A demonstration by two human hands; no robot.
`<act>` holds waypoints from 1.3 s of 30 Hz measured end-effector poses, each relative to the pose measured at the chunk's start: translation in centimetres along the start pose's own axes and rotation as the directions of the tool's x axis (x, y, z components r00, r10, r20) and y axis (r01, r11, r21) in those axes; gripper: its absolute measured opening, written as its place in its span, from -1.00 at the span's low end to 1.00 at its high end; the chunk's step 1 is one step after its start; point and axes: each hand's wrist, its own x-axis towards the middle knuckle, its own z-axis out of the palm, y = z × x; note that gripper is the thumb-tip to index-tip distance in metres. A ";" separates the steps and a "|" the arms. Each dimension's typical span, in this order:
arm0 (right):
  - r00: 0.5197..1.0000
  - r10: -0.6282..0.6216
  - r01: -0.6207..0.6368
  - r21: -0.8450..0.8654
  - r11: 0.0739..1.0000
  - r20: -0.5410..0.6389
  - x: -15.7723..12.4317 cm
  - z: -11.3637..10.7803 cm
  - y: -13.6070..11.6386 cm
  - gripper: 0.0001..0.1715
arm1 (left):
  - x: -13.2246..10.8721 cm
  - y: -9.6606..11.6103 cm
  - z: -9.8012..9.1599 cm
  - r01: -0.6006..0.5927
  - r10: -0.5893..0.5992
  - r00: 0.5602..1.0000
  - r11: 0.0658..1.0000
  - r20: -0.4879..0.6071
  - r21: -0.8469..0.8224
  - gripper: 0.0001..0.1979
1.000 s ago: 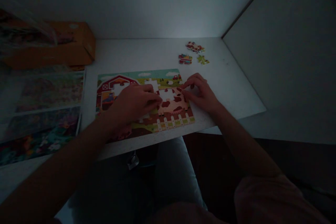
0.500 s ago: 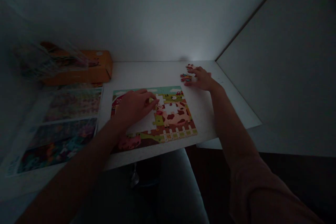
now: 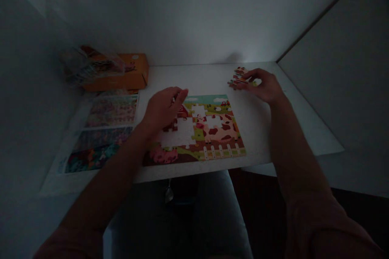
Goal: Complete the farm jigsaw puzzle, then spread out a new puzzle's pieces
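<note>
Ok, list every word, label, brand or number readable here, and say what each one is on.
No text can be read clearly in this view.
Round white label on the orange cardboard box: label too blurred to read.
Small print at the lower left corner of the long printed picture sheet: too small to read.
</note>
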 end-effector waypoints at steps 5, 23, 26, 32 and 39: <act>0.996 0.006 0.002 0.095 0.995 -0.089 -0.3 0.3 1.8 -0.27 | -0.3 -0.1 -2.5 0.045 -0.047 0.999 0.995 0.023 0.091 -0.41; 0.943 -0.094 0.084 0.046 0.995 0.319 2.9 12.5 -2.9 -0.56 | -0.4 -7.2 -3.3 -0.120 0.062 0.939 0.981 0.337 0.153 -0.52; 0.964 -0.044 0.038 0.028 0.999 0.261 2.8 13.2 -3.0 -0.51 | -0.7 -7.5 -3.9 -0.118 0.096 0.944 0.992 0.315 0.052 -0.56; 0.980 0.049 -0.057 0.036 0.998 0.192 2.5 14.4 -3.6 -0.42 | -1.0 -7.4 -4.3 -0.117 0.114 0.926 0.993 0.360 -0.013 -0.24; 0.954 -0.032 0.027 0.020 0.999 0.299 2.5 12.6 -1.8 -0.26 | -0.7 -6.9 -4.2 -0.101 0.072 0.881 0.994 0.468 0.039 -0.45</act>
